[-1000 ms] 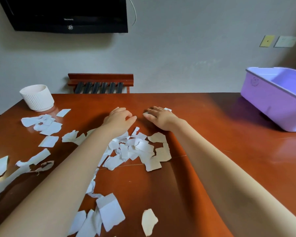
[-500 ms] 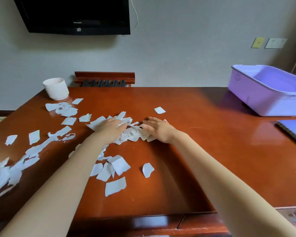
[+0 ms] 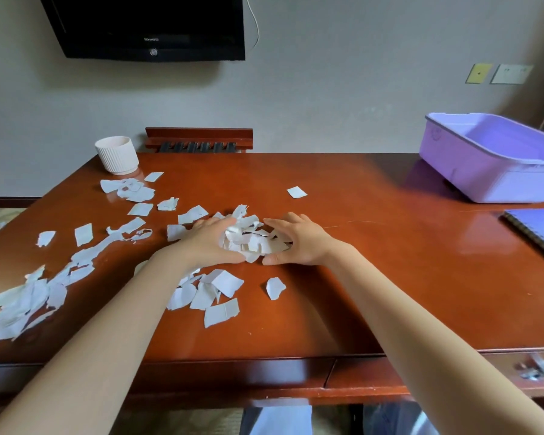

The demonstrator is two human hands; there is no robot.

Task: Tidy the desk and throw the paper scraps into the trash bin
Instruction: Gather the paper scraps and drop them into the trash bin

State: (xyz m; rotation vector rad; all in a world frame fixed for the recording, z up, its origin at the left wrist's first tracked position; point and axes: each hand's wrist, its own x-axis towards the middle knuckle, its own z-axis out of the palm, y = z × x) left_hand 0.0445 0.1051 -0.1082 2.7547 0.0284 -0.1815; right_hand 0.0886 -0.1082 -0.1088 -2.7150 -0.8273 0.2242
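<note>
A heap of white paper scraps [image 3: 252, 237] lies mid-desk, bunched between my two hands. My left hand [image 3: 209, 243] cups its left side and my right hand [image 3: 300, 240] cups its right side, fingers and thumbs curled round the heap. More loose scraps [image 3: 215, 293] lie just in front of my left wrist, and a long trail of scraps [image 3: 29, 301] runs along the left of the brown desk [image 3: 390, 277]. Single scraps sit apart at the back [image 3: 296, 192] and near my right wrist [image 3: 275, 287].
A white ribbed pot [image 3: 117, 155] stands at the back left corner. A purple plastic tub [image 3: 496, 158] sits at the back right, with a spiral notebook [image 3: 540, 230] in front of it. A chair back [image 3: 198, 141] shows behind the desk, below a wall screen [image 3: 145, 26].
My hands have drawn together and pushed the flat scraps between them into a raised heap. The view has pulled back, so the desk's front edge and drawers now show.
</note>
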